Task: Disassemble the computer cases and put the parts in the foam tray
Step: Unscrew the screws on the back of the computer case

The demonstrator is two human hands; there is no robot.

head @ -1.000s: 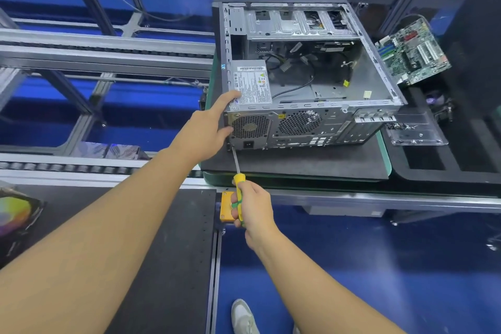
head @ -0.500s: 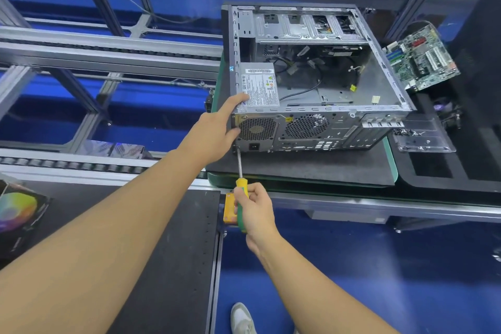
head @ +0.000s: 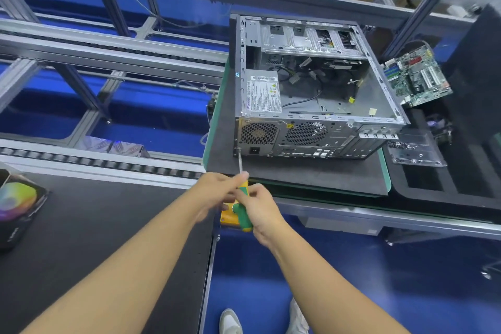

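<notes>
An open silver computer case [head: 311,141] lies on a dark mat [head: 298,173], its power supply [head: 264,95] still inside at the near left corner. My right hand [head: 257,209] grips the green and yellow handle of a screwdriver [head: 242,198]. Its tip sits at a screw on the case's lower left rear corner. My left hand [head: 217,192] is at the top of the handle, fingers pinching it; it is blurred. A green motherboard [head: 416,76] rests at the far right over the black foam tray [head: 433,190].
A clear plastic piece with screws [head: 414,149] lies in the foam tray right of the case. Conveyor rails [head: 108,54] run on the left. A colourful box [head: 16,203] sits on the near black table [head: 95,238]. A yellow block [head: 229,215] is behind my hands.
My left hand has left the case's top left corner and come down to the screwdriver handle. The right hand stays on the screwdriver at the same screw.
</notes>
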